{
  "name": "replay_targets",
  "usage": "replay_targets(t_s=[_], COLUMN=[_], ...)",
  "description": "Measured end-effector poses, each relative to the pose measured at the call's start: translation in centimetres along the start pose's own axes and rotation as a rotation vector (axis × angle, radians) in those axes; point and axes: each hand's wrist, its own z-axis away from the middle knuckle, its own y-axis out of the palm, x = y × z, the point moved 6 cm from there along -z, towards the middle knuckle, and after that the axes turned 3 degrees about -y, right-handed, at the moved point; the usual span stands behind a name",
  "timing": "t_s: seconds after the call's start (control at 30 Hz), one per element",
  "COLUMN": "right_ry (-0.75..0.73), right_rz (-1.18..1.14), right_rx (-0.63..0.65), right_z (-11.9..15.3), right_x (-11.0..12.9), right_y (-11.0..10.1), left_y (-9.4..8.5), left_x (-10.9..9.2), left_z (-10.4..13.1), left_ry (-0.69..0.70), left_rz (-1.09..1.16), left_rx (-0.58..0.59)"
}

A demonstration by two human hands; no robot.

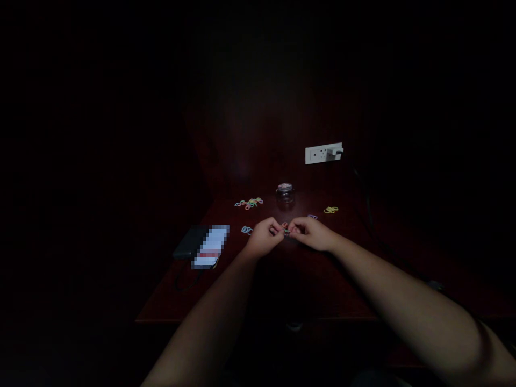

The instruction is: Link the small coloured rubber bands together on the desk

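My left hand [265, 237] and my right hand [313, 233] are close together over the dark red table [258, 290], fingers pinched toward each other. Between the fingertips shows a small green band [286, 231], which both seem to touch; the exact grip is too small to tell. Just behind them lie reddish bands [284, 225]. Blue bands [246, 230] rest left of my left hand, and purple bands [312, 217] lie just behind my right hand. A mixed pile of coloured bands [250, 203] is farther back on the left, with yellow bands [331, 210] at the right.
A clear lidded jar [285, 193] stands behind my hands. At the left are a phone with a blurred screen [212, 246] and a dark flat object [189, 242] with a cable. A wall socket [323, 153] holds a plug, and a dark cable runs down the right side.
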Motion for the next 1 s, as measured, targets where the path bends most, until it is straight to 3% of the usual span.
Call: replay_targets(t_s=[0.4, 1.0], right_ry=[-0.044, -0.029], right_rz=[0.123, 0.111], right_rx=[-0.063, -0.057], right_z=[-0.09, 0.02], right_x=[-0.03, 0.41], right_y=[-0.61, -0.68], left_y=[0.27, 0.2], left_x=[-0.07, -0.35], left_z=[-0.03, 0.05], left_ry=[0.008, 0.02], left_rz=[0.074, 0.038], left_rx=[0.025, 0.037])
